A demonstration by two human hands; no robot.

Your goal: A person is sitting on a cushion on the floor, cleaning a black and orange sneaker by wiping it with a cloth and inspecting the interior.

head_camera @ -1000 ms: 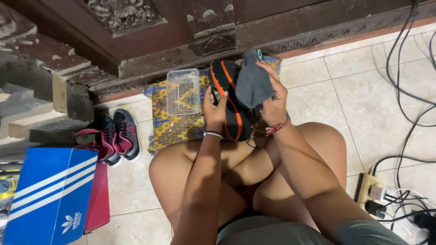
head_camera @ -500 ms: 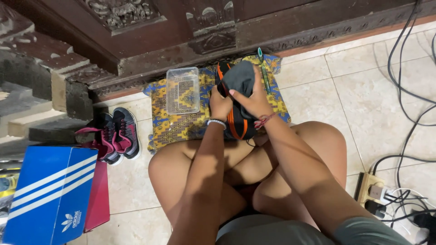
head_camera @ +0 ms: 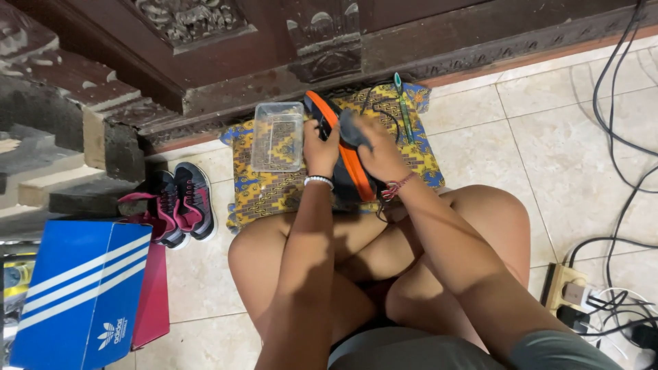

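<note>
Wiping black-and-orange shoe [head_camera: 346,161] w/ dark cloth [head_camera: 354,128], mid-clean.
L hand [head_camera: 319,147] clamped on shoe's side; R hand [head_camera: 378,154] pressing cloth onto upper. Shoe betw. both hands, over patterned mat [head_camera: 264,192]; clear tub [head_camera: 277,136] just left of L hand. Next probably calls for turning shoe w/o loosening grip.

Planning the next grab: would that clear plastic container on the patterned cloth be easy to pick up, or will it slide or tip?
The clear plastic container is thin-walled and looks nearly empty, so probably light and slightly flexible. It is low, wide and rectangular, so unlikely to tip or roll. Resting on the patterned cloth, a push may drag the fabric along rather than slide it cleanly.
</note>
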